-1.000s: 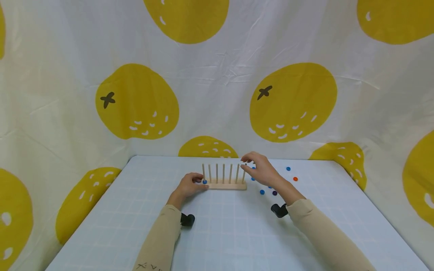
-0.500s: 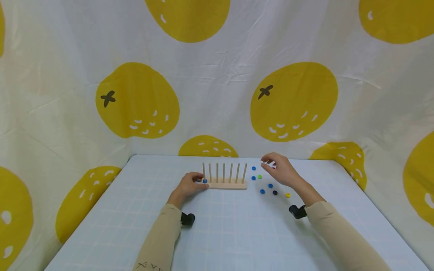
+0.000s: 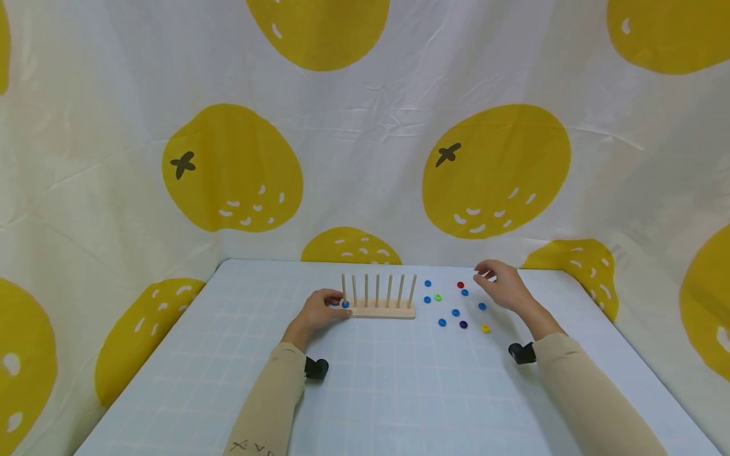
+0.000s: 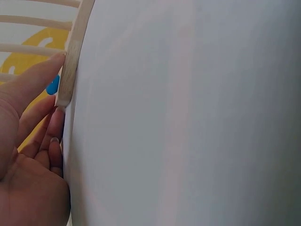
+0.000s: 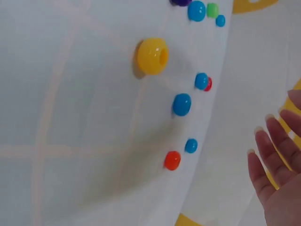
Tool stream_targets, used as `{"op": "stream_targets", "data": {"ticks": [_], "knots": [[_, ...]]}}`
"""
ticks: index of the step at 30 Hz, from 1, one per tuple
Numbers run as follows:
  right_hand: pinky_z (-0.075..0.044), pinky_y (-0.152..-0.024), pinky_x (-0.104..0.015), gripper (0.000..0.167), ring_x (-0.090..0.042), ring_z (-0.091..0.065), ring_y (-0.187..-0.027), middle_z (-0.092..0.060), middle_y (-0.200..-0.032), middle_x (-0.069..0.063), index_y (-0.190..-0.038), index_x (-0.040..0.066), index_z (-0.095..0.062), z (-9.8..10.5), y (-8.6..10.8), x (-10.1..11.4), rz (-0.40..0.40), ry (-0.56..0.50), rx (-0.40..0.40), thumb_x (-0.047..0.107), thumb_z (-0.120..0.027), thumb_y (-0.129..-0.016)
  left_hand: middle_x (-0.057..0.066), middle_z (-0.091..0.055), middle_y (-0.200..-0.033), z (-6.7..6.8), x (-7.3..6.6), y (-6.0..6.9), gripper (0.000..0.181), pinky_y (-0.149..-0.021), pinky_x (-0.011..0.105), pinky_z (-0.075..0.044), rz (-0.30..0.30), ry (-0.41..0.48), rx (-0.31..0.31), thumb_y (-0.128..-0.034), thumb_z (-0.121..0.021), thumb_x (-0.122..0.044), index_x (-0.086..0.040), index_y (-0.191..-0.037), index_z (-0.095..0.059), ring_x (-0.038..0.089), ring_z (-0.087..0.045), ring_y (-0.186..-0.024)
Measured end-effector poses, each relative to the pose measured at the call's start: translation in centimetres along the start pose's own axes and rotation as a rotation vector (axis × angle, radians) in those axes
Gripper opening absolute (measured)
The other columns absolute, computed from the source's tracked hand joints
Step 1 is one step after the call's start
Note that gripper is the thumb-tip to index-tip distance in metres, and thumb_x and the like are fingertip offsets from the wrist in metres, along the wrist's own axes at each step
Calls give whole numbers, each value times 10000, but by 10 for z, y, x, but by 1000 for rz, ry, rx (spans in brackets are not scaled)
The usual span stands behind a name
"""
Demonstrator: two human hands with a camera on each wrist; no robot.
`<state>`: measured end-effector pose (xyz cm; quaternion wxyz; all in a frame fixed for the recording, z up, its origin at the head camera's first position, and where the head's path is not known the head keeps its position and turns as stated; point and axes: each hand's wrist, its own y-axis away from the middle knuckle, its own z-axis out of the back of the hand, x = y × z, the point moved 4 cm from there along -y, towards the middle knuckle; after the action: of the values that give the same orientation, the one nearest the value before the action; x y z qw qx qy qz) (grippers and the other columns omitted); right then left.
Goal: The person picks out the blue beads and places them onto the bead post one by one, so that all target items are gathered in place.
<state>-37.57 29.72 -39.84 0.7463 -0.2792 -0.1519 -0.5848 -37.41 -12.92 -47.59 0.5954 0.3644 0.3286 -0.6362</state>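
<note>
At the left end of a wooden peg rack [image 3: 382, 313] my left hand [image 3: 317, 311] grips the base, the thumb along its front face in the left wrist view. A blue bead [image 3: 345, 304] sits low on the leftmost peg; the other pegs are bare. My right hand [image 3: 504, 286] hovers above the table at the right, fingers loosely bent and nothing held. Below and left of it lie loose beads, among them a red bead [image 3: 461, 285], a green bead [image 3: 438, 297], a yellow bead [image 3: 485, 329] and several blue ones. An orange bead [image 5: 172, 160] shows only in the right wrist view.
A dark purple bead [image 3: 464, 325] lies on the near side of the group. The table [image 3: 365, 386] has a pale checked cover. Behind it hangs a white curtain [image 3: 359, 158] with yellow fruit prints.
My right hand has moved right, from above the rack's rightmost peg to over the right side of the beads, uncovering several of them. My left hand has stayed on the rack.
</note>
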Motion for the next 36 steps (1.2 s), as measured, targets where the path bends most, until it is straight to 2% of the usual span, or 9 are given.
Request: {"op": "stream_targets", "data": {"ticks": [4,15,23,29,36], "knots": [[-554,-914,-515,375,-386,-558,-1103,-605,-1240,-241,-1316,-50,-567,2,-1,-14,-35,2,2,200,-607,-1040,104,-660,-1168,0,-1,1,506,-1016,460,-476,12,-5,-4,-829,-876,-202,-43,-1269,-683,274,-572,-1064],[-524,-934,-521,427,-405,-525,-1070,-568,-1262,-290,-1349,-75,-520,2,-7,-50,-155,11,14,197,-606,-1031,94,-657,-1172,-1,2,-3,518,-1008,452,-484,-6,-24,5,-823,-882,-230,-55,-1271,-689,264,-576,-1067],[-517,-973,-519,476,-418,-519,-1110,-535,-1303,-297,-1385,-73,-476,-5,-9,-79,-286,-20,94,228,-600,-1037,84,-656,-1173,-1,2,-2,525,-1009,453,-484,3,-41,1,-823,-883,-247,-60,-1272,-685,258,-569,-1062],[-495,-995,-544,504,-421,-522,-1100,-529,-1291,-304,-1399,-74,-450,-8,-12,-84,-303,-24,151,221,-616,-1026,82,-659,-1159,0,-1,1,512,-995,447,-486,-2,-40,3,-826,-880,-238,-52,-1262,-686,253,-572,-1048],[-495,-964,-529,457,-397,-526,-1041,-549,-1239,-282,-1379,-36,-495,-12,-18,-88,-301,-9,181,194,-636,-1010,83,-657,-1167,0,0,0,521,-993,444,-491,-15,-46,5,-824,-882,-240,-48,-1267,-683,250,-572,-1051]]}}
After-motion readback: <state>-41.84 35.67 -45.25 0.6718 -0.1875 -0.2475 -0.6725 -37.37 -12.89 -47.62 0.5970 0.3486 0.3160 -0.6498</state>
